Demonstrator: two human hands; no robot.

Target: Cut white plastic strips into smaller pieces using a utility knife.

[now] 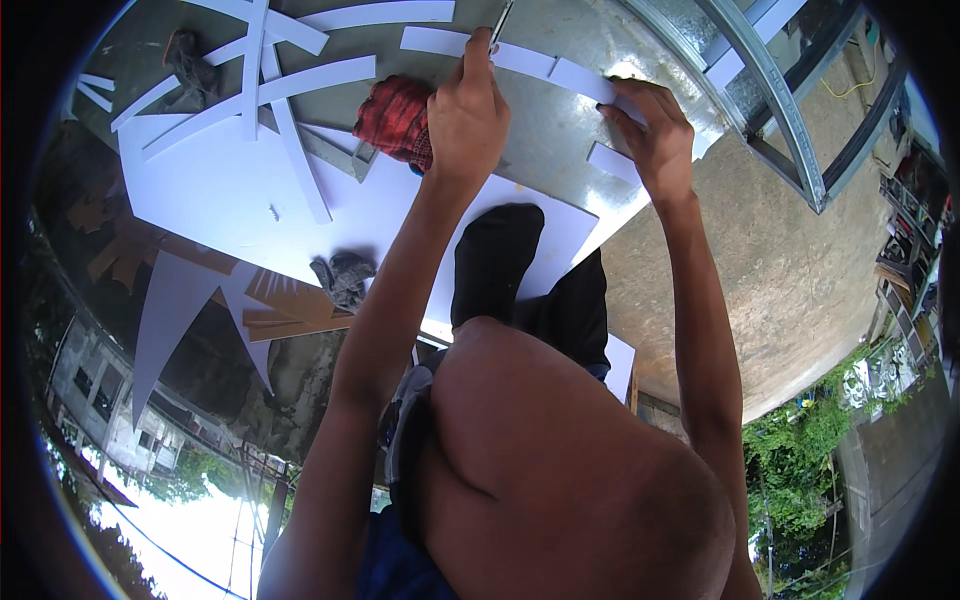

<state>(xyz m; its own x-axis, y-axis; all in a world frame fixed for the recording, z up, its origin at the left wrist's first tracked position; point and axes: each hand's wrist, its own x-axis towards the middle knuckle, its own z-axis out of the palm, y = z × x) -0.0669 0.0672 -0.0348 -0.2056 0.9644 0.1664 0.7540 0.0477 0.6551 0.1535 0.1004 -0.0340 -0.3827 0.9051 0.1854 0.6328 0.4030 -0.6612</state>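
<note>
My left hand (468, 125) is closed around a slim, pen-like tool (502, 22) with a silvery shaft; its exact kind is hard to make out. The tool stands over a long white strip (525, 62) that lies on a shiny grey metal surface (545, 130). At the strip's right end, my right hand (655, 135) pinches the strip between thumb and fingers. A seam or overlap shows partway along the strip. Just left of my left wrist lies a bunched red-and-black cloth (393, 120). A short white piece (612, 162) rests beside my right hand.
Several white strips (320, 82) cross each other at the upper left. A large white sheet (215, 200) lies beneath my dark-socked foot (495, 255). A grey crumpled rag (343, 278) and pointed white offcuts (175, 310) are at left. A metal frame (800, 130) stands at upper right.
</note>
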